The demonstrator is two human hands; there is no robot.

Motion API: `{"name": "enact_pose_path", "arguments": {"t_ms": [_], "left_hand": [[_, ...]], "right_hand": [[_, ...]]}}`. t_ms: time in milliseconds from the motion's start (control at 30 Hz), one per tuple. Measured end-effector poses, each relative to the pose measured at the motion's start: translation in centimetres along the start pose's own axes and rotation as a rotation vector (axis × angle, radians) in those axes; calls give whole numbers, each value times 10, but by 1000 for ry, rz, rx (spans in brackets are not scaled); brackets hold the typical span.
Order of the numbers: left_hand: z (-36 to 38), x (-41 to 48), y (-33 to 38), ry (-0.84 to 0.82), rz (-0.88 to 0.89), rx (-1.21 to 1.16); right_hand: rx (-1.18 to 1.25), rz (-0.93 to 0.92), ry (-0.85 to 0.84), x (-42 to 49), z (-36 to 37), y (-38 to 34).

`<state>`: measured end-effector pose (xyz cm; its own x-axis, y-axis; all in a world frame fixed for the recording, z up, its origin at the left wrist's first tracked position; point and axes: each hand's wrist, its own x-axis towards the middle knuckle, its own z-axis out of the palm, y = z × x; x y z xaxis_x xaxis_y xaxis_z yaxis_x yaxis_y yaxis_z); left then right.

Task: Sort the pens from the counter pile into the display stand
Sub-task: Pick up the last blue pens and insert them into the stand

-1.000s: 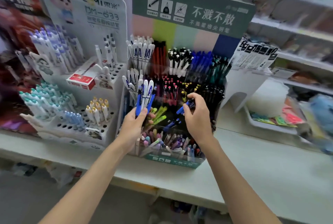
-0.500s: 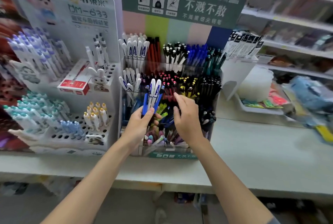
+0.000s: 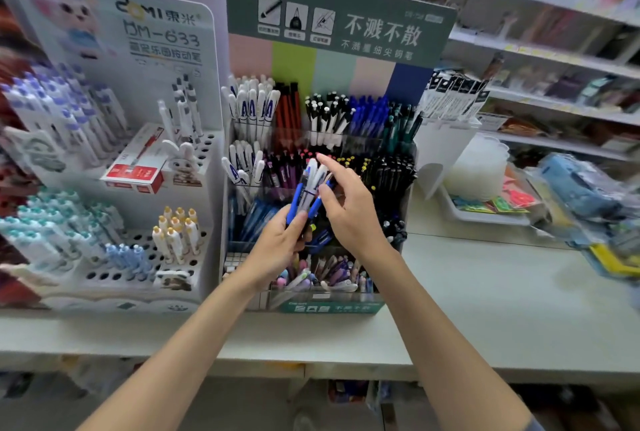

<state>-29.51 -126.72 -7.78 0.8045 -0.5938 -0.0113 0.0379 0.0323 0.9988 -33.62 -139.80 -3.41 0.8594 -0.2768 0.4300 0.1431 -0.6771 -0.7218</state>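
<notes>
A person's left hand (image 3: 277, 243) grips a bundle of blue-and-white pens (image 3: 306, 193), long axes near upright, just before the display stand (image 3: 329, 307). The right hand (image 3: 349, 212), nearer the stand's compartments, pinches the bundle's upper end above a pale worktop (image 3: 485, 292) in a stationery shop.

Display stand (image 3: 332, 306) on counter (image 3: 485, 309), centre, tiered: rear rows highest, front compartment lowest. Second stand (image 3: 207, 257) just beside it on the left, with a box (image 3: 136, 167) on its middle tier. Small rack (image 3: 446, 143) just right of the display stand; tray (image 3: 485, 217) beyond that. Shelves (image 3: 554, 60) behind, right. Left hand (image 3: 277, 247), before the middle tiers, grips bundle of pens (image 3: 306, 188) upright; right hand (image 3: 353, 216), to its right and higher, pinches the bundle's upper part.
</notes>
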Motion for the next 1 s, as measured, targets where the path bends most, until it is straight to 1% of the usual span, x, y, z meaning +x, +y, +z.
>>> {"name": "enact_pose_path", "arguments": {"t_ms": [100,167,267,367,467,533,633,733,933,1000], "left_hand": [[4,-1,0,-62,56,53],[7,-3,1,-64,62,44],[9,-5,1,34,26,-40],[4,0,-5,166,-14,-102],[-6,0,-9,251,8,-130],[-13,-1,-10,281,14,-150],[-19,-3,-12,283,4,-167],[-18,-3,-15,276,-5,-130],[-16,-4,-17,235,12,-51],[-18,-4,-17,223,18,-41]], "right_hand": [[-7,40,-77,2,-1,-2],[-17,46,-58,0,-3,-2],[-9,27,23,-4,-6,1],[93,79,87,-9,-10,2],[154,114,226,-11,-24,9],[30,79,302,-12,-33,20],[-156,19,351,-13,-32,32],[-227,-20,329,-14,-18,39],[-296,-26,114,-21,19,66],[-361,-38,58,-28,32,77]]}}
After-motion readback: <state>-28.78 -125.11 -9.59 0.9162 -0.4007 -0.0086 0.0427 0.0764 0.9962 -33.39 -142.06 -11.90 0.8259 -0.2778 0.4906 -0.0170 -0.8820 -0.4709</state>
